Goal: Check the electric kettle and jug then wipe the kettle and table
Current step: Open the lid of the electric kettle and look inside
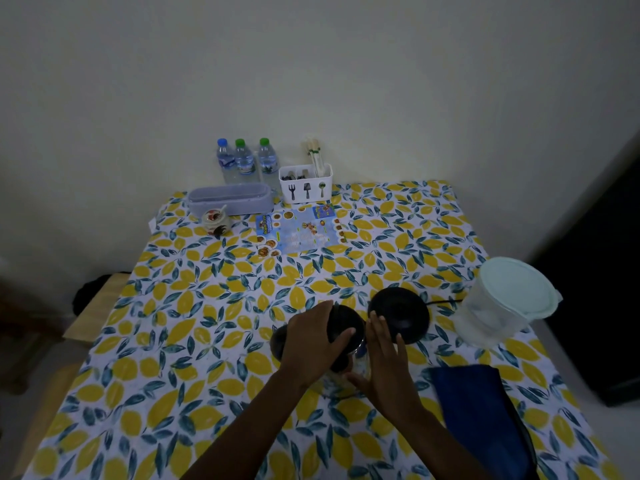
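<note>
The electric kettle (346, 318), glass-bodied with a black lid and handle, stands on the lemon-print table (207, 306) near the front middle. My left hand (313, 344) lies over its lid and handle, gripping it. My right hand (384, 362) presses flat against the kettle's right side. The round black kettle base (401, 311) sits just right of the kettle, its cord running right. A clear plastic jug (502, 303) with a pale green lid stands at the right edge. A folded dark blue cloth (481, 414) lies at the front right.
At the back by the wall stand three water bottles (244, 161), a white cutlery holder (305, 183), a grey lidded box (230, 199) and a small ceramic pot (215, 221). A blue menu leaflet (299, 232) lies mid-table. A wooden bench (93, 306) stands left.
</note>
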Available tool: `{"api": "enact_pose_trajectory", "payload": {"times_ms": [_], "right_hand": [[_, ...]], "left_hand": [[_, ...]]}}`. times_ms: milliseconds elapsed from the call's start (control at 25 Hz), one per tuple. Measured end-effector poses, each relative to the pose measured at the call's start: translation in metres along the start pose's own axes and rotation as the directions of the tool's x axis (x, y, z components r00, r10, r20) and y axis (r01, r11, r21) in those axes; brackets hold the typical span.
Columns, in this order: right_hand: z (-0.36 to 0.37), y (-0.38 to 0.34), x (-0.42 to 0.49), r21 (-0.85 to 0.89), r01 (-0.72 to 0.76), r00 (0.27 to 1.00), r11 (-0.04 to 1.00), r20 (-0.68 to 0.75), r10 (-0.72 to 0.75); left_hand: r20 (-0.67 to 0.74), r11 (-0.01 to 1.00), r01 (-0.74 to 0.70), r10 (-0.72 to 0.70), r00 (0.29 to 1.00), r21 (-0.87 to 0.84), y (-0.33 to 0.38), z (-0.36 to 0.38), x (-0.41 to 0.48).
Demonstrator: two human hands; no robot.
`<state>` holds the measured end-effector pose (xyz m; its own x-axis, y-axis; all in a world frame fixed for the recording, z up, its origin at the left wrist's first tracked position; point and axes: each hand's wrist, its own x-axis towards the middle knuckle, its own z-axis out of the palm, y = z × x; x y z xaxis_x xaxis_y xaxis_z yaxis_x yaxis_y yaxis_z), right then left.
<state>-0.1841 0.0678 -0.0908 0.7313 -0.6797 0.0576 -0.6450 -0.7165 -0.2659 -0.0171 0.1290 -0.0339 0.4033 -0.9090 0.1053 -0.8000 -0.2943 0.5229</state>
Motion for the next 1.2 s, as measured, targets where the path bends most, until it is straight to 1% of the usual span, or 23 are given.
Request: {"api": "enact_pose_trajectory", "payload": {"times_ms": [80,160,320,400,480,560,640,680,760,800,840,920,1040,1080,1120,1160,1200], "right_hand": [[0.001,0.001,0.000,-0.021,-0.003,1.000,1.000,-0.001,0.003],[0.001,0.002,0.000,0.004,-0.002,1.000,1.000,0.006,0.002],[0.000,0.002,0.000,0.064,-0.003,1.000,0.998,0.029,0.001],[-0.002,0.001,0.000,0.059,-0.010,0.999,0.998,0.046,0.008],[-0.003,0.001,0.000,0.024,-0.014,0.998,1.000,0.064,0.013],[-0.003,0.001,-0.001,0.046,-0.021,0.999,0.999,0.043,0.019],[-0.005,-0.001,-0.001,0.081,-0.028,0.999,0.996,0.036,0.025],[-0.004,-0.001,0.000,0.094,-0.024,0.999,0.995,0.030,0.021],[-0.004,-0.003,0.002,0.227,-0.045,0.999,0.973,0.027,0.040],[-0.005,-0.005,0.002,0.269,-0.060,0.998,0.961,0.037,0.052],[-0.003,-0.004,0.002,0.232,-0.057,0.998,0.971,0.024,0.053],[-0.002,-0.004,0.000,0.064,-0.053,0.999,0.997,0.012,0.052],[-0.003,-0.007,-0.002,0.037,-0.086,0.996,0.996,0.032,0.085],[-0.002,-0.009,-0.002,0.035,-0.094,0.995,0.995,0.021,0.093],[-0.002,-0.010,-0.003,0.036,-0.103,0.995,0.994,0.017,0.103],[-0.001,-0.012,-0.005,0.031,-0.111,0.994,0.993,0.005,0.111],[-0.001,-0.013,-0.008,0.032,-0.115,0.993,0.993,-0.001,0.115]], "left_hand": [[-0.025,1.000,0.005,-0.004,1.000,0.017,0.002,0.005,0.001],[-0.034,1.000,0.012,-0.012,0.999,0.016,0.007,0.006,0.005],[0.009,0.999,0.034,-0.033,0.999,-0.029,0.009,0.005,0.005],[0.005,0.993,0.023,-0.023,1.000,-0.120,0.007,0.000,0.004],[-0.045,0.962,0.034,-0.048,0.998,-0.269,0.005,-0.007,0.002],[-0.106,0.879,0.059,-0.123,0.987,-0.474,0.001,-0.015,-0.004],[-0.124,0.764,0.072,-0.196,0.973,-0.642,-0.006,-0.022,-0.013],[-0.111,0.711,0.102,-0.247,0.963,-0.696,-0.011,-0.025,-0.018],[-0.056,0.623,0.184,-0.346,0.937,-0.760,-0.021,-0.029,-0.024],[-0.032,0.598,0.210,-0.368,0.929,-0.773,-0.026,-0.032,-0.025],[-0.013,0.583,0.227,-0.378,0.926,-0.780,-0.029,-0.035,-0.026],[0.008,0.554,0.236,-0.383,0.924,-0.798,-0.031,-0.042,-0.030],[0.003,0.465,0.230,-0.439,0.899,-0.855,-0.029,-0.046,-0.041],[-0.012,0.461,0.235,-0.473,0.881,-0.856,-0.029,-0.046,-0.045],[-0.039,0.480,0.238,-0.499,0.866,-0.844,-0.028,-0.047,-0.049],[-0.093,0.538,0.228,-0.504,0.859,-0.811,-0.028,-0.049,-0.052],[-0.170,0.629,0.199,-0.476,0.863,-0.752,-0.028,-0.051,-0.054]]}}
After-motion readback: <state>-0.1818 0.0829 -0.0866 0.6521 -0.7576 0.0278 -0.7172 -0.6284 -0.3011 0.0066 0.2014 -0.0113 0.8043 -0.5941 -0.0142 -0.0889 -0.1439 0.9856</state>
